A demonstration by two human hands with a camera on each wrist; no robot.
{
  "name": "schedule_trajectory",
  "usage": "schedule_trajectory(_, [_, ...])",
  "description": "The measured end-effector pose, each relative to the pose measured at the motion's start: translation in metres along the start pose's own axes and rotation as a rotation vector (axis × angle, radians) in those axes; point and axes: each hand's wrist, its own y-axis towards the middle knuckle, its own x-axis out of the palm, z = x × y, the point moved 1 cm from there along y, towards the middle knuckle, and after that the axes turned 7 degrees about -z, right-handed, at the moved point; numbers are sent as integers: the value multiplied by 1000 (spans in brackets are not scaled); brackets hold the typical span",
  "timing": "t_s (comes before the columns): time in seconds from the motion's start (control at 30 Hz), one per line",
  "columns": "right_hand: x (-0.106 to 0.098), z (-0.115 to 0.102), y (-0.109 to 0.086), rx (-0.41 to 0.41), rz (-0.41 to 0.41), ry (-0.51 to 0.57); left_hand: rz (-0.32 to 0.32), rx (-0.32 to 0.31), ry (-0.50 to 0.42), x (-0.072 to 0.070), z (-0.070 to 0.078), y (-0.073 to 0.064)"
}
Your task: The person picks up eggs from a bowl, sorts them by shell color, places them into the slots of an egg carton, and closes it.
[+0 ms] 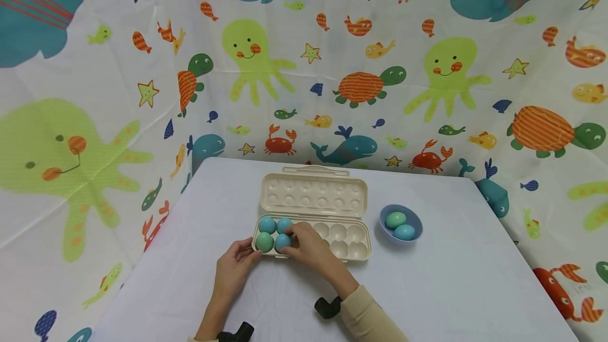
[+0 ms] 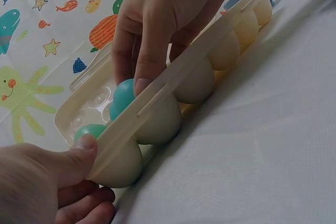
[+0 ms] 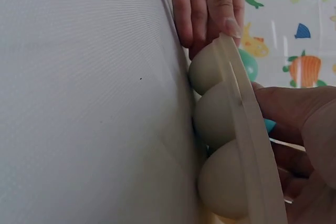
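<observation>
A cream plastic egg carton lies with its lid folded back. At its left end sit a green egg and blue eggs, two in the back row and one in the front row. My right hand pinches the front blue egg, low in its cup, between thumb and fingers. My left hand holds the carton's left end, thumb on the rim beside the green egg, fingers around the outside. The cups to the right of my right hand hold nothing.
Right of the carton stands a blue bowl with a green egg and a blue egg in it. A white cloth covers the table. Behind it hangs a curtain printed with sea animals.
</observation>
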Motion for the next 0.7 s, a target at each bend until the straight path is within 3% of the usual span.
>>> schedule_trajectory(0.47, [-1,0,-2,38,-39,58,-7,11,4,0,1,-2])
schedule_trajectory(0.7, [-8,-3,-7,35,-2,61,-3,26,-1,0,1,-2])
